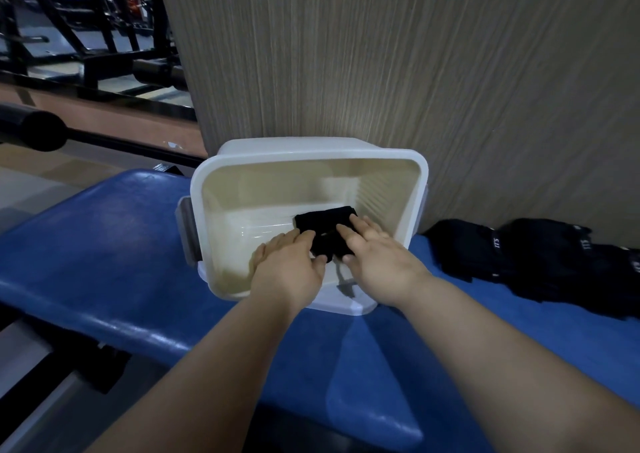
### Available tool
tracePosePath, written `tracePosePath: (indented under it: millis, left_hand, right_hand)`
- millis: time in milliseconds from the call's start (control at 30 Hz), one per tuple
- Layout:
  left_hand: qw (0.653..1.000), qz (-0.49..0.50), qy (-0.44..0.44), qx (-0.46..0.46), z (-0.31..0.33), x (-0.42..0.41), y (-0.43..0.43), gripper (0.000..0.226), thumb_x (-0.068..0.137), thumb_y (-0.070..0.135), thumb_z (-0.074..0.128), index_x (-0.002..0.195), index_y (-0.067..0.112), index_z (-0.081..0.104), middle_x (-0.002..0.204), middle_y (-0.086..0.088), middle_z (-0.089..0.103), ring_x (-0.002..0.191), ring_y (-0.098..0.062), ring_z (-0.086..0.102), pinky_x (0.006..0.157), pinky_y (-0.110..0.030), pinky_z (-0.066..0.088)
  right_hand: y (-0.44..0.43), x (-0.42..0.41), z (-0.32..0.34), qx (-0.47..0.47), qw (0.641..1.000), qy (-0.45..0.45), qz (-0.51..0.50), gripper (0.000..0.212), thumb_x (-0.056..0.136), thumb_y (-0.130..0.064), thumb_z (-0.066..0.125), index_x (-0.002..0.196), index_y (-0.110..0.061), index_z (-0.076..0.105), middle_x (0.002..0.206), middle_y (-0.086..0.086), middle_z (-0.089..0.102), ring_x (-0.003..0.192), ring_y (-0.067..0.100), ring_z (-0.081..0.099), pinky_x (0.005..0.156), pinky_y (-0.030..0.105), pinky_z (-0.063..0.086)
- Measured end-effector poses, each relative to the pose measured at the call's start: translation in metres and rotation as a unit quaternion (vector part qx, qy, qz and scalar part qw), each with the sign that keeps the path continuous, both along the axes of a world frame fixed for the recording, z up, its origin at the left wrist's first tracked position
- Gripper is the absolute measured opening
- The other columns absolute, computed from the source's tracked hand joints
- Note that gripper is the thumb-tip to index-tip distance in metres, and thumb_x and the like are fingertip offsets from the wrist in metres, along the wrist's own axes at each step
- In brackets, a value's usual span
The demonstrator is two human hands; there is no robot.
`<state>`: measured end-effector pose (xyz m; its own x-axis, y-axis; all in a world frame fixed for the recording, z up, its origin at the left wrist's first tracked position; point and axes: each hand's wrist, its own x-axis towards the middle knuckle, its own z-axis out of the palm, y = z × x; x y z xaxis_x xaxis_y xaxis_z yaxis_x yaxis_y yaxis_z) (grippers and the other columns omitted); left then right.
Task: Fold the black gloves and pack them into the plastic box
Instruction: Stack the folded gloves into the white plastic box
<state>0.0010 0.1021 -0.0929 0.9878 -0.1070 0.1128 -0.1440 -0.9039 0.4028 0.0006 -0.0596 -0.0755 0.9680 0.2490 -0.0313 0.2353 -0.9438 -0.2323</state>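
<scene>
head view: left hand [287, 262] and right hand [374, 258] are pressing flat-fingered, gripping nothing, on the folded glove [325, 231] inside the plastic box [311, 147], likely fetching next from the glove pile [519, 255] right of them.

Wood-grain wall [381, 54]; blue padded bench [104, 244]; maybe gym racks [86, 19].

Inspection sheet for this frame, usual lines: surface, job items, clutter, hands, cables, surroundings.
Surface: blue padded bench, carrying the box and the loose gloves.
Job's things: white plastic box, open, no lid seen, backed against the panel; folded black glove on its floor, right of centre; pile of black gloves on the bench to the right of the box.
Clutter: nothing seen.
Grippers: left hand and right hand both inside the box, fingers fairly straight, pressing on the folded glove.
Cables: nothing seen.
Surroundings: wood-grain panel behind; dark gym frames upper left, dim.
</scene>
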Motion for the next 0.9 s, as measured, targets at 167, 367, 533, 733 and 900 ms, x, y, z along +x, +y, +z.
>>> tracePosePath:
  millis: [167,367,533,733,900]
  left_hand:
    - [0.998,-0.014,-0.048,-0.027,-0.004,-0.025,-0.014,0.055,0.096,0.043,0.044,0.146,0.022,0.034,0.155,0.0,0.03,0.142,-0.02,0.024,0.117,-0.036,0.02]
    - [0.995,-0.041,-0.082,-0.051,-0.003,-0.05,-0.048,0.05,0.095,0.04,0.048,0.141,0.023,0.041,0.143,0.004,0.039,0.13,-0.02,0.028,0.109,-0.029,0.024]
    - [0.988,-0.114,-0.035,-0.097,-0.01,-0.069,-0.096,0.045,0.095,0.039,0.049,0.138,0.026,0.043,0.137,0.009,0.04,0.126,-0.012,0.026,0.105,-0.019,0.018]
    - [0.979,-0.121,0.066,-0.149,-0.019,-0.059,-0.153,0.04,0.097,0.037,0.046,0.134,0.023,0.048,0.131,0.005,0.049,0.127,-0.015,0.034,0.103,-0.023,0.029]
    - [0.96,-0.066,0.122,-0.242,-0.008,-0.031,-0.19,0.04,0.099,0.039,0.045,0.133,0.018,0.049,0.129,0.0,0.055,0.117,-0.018,0.05,0.091,-0.026,0.039]
  right_hand:
    - [-0.026,-0.041,0.01,0.058,0.997,-0.056,0.007,0.047,0.103,-0.031,0.035,0.149,-0.028,0.027,0.16,-0.007,0.015,0.146,0.012,0.012,0.116,0.031,0.021]
    - [-0.086,-0.09,-0.005,0.052,0.993,-0.085,-0.057,0.042,0.101,-0.032,0.041,0.142,-0.026,0.042,0.151,-0.007,0.032,0.14,0.01,0.027,0.113,0.026,0.028]
    - [-0.131,-0.111,-0.02,0.087,0.982,-0.089,-0.143,0.045,0.101,-0.033,0.04,0.145,-0.024,0.036,0.151,-0.009,0.032,0.139,0.01,0.028,0.108,0.022,0.027]
    - [-0.153,-0.106,-0.024,0.137,0.965,-0.092,-0.203,0.054,0.1,-0.033,0.041,0.15,-0.027,0.022,0.146,-0.004,0.037,0.135,0.016,0.03,0.105,0.031,0.035]
    - [-0.165,-0.097,-0.024,0.131,0.968,-0.053,-0.207,0.062,0.1,-0.032,0.04,0.153,-0.029,0.009,0.143,0.001,0.037,0.132,0.021,0.032,0.105,0.033,0.035]
